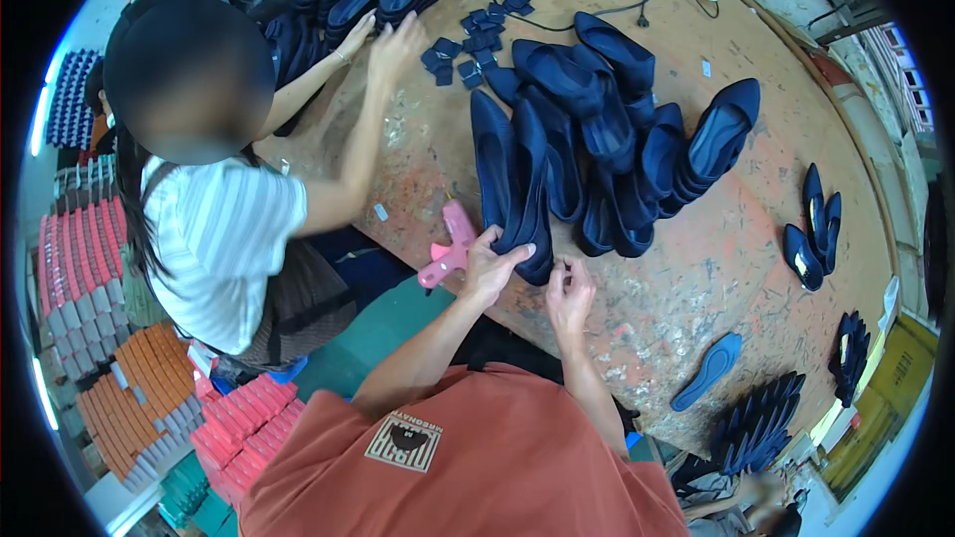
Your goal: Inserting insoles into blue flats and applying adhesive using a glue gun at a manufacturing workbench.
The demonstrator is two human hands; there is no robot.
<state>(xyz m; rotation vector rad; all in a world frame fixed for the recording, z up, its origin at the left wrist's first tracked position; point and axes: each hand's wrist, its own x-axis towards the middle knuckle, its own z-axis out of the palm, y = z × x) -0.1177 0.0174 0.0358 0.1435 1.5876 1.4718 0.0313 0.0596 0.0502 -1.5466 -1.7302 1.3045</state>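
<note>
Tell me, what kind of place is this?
It looks like a shoe workshop, maybe a small factory. Lots of dark blue pointed flats crowd a big scuffed worktable, a pink glue gun lies there too, and pink boxes are stacked at the lower left.

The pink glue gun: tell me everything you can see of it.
The glue gun is pink, apparently plastic, with a brighter pink trigger and small yellowish nozzle. It lies on its side on the worn tabletop, near the edge, nozzle pointing toward the far side, handle angled back leftward. No hand grips it; the left hand is just to its right. Whether it is on cannot be told.
</note>
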